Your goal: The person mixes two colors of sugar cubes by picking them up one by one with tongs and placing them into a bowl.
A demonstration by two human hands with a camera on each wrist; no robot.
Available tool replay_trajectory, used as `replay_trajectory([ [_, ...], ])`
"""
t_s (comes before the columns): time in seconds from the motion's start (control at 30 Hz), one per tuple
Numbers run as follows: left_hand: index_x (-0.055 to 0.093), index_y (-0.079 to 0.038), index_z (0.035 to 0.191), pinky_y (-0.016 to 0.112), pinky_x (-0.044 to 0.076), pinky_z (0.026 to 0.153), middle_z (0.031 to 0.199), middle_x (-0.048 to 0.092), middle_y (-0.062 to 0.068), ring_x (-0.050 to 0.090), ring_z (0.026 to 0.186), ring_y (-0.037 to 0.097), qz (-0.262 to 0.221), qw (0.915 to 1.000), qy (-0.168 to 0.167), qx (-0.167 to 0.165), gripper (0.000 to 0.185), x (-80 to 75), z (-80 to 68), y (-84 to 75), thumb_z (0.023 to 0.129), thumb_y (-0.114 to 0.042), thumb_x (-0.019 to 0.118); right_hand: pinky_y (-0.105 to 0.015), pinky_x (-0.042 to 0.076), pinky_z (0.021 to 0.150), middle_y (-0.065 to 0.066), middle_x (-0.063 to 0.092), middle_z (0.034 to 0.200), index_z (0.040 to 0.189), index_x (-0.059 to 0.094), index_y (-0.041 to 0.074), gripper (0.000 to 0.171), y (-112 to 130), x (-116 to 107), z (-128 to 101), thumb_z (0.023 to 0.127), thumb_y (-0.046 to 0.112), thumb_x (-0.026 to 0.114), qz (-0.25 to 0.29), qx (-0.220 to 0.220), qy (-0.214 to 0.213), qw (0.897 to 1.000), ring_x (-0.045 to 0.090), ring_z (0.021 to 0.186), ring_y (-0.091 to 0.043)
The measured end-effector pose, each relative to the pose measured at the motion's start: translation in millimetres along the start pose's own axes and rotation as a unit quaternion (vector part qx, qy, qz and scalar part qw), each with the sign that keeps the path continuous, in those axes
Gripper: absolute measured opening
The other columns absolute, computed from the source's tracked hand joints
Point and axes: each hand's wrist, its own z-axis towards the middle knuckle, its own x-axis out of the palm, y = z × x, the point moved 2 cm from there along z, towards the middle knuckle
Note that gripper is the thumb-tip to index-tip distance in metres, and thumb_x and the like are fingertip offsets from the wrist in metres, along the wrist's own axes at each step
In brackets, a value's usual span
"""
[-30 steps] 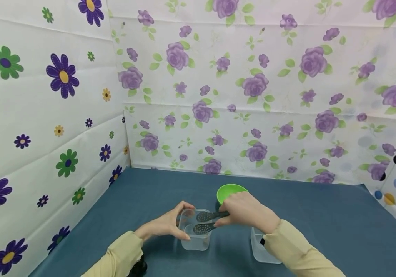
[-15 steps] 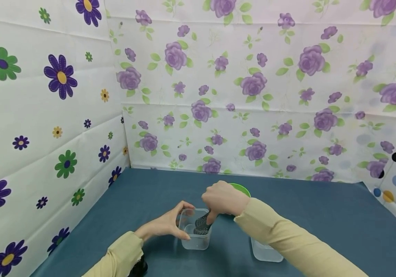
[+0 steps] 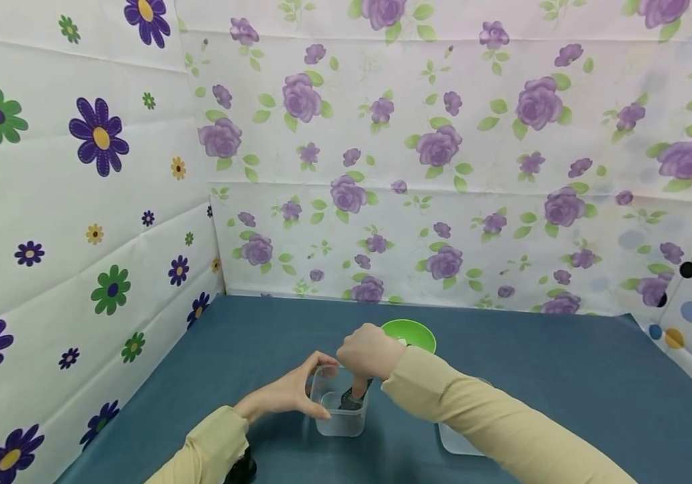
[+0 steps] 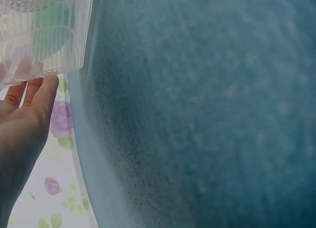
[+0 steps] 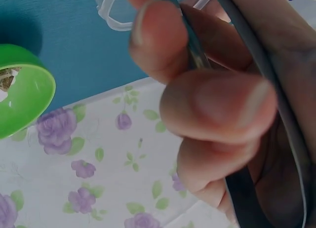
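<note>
A clear plastic container (image 3: pixel 342 425) stands on the blue tabletop, its near side facing me in the head view. My left hand (image 3: pixel 285 395) grips it from the left, thumb at the near rim and fingers at the far side. In the left wrist view those fingertips touch the container's wall (image 4: pixel 54 45). My right hand (image 3: pixel 369 351) holds dark tongs (image 5: pixel 245 201), fingers curled round the arms. The perforated tong heads (image 3: pixel 352 400) point down inside the container. Whatever lies between them is hidden.
Behind my right hand sits a green bowl (image 3: pixel 415 332); whitish and brown pieces (image 5: pixel 7 81) show in it. A second clear container (image 3: pixel 458 441) lies right, partly covered by my right sleeve (image 3: pixel 479 410). Flowered sheets (image 3: pixel 297 222) wall the table's back and left.
My right hand has moved left and turned over, bringing the tongs from level over the container to pointing down into it. The tong heads have come closer together. The left hand keeps its grip.
</note>
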Motion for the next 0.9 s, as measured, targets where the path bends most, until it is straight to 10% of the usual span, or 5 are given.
replay_trajectory([
  [0.9, 0.031, -0.016, 0.13, 0.041, 0.036, 0.09, 0.132, 0.03, 0.008, 0.032, 0.122, 0.027, 0.006, 0.9998, -0.009, -0.02, 0.064, -0.5, -1.0, 2.3, 0.08, -0.023, 0.07, -0.023, 0.035, 0.045, 0.008, 0.048, 0.054, 0.076, 0.066, 0.026, 0.023, 4.5, 4.4, -1.4, 0.071, 0.047, 0.074, 0.009, -0.028, 0.001, 1.0, 0.039, 0.045, -0.008],
])
